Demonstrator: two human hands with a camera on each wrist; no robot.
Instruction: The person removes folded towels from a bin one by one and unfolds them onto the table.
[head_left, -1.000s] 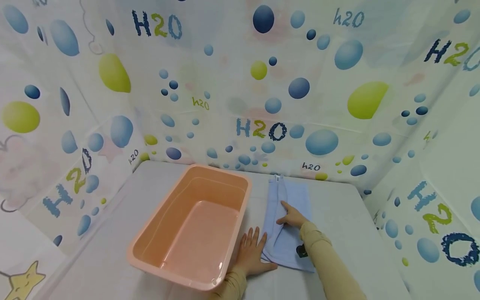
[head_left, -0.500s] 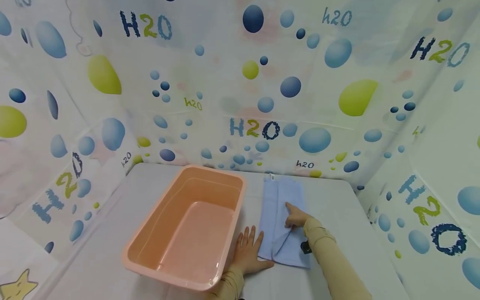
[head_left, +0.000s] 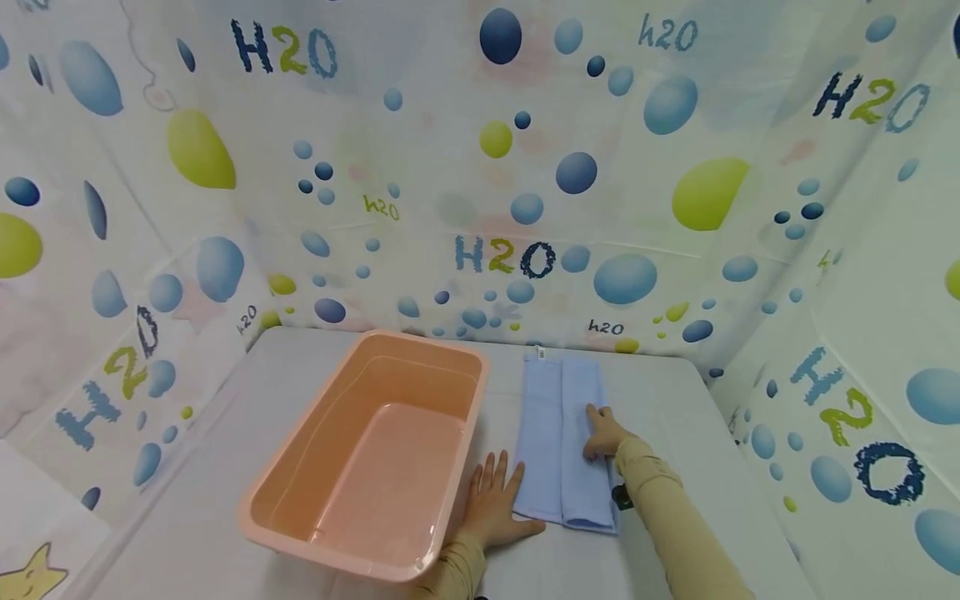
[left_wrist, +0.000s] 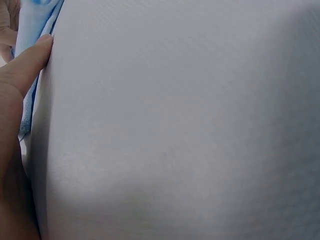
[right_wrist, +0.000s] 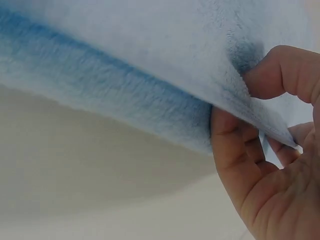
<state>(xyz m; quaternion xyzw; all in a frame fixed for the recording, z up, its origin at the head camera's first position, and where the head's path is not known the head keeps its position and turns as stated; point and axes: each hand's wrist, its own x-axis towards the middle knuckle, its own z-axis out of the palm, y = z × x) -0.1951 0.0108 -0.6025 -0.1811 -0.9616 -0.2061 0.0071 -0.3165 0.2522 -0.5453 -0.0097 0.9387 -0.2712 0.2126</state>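
Right hand (head_left: 604, 435) pinching blue towel (head_left: 558, 446) (tag unreadable), left hand (head_left: 491, 504) flat, "H2O" curtain (head_left: 504, 256)

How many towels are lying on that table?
1. A single light blue towel lies folded lengthwise on the table, just right of the pink tub. The right hand pinches its edge; the left hand rests flat beside it.
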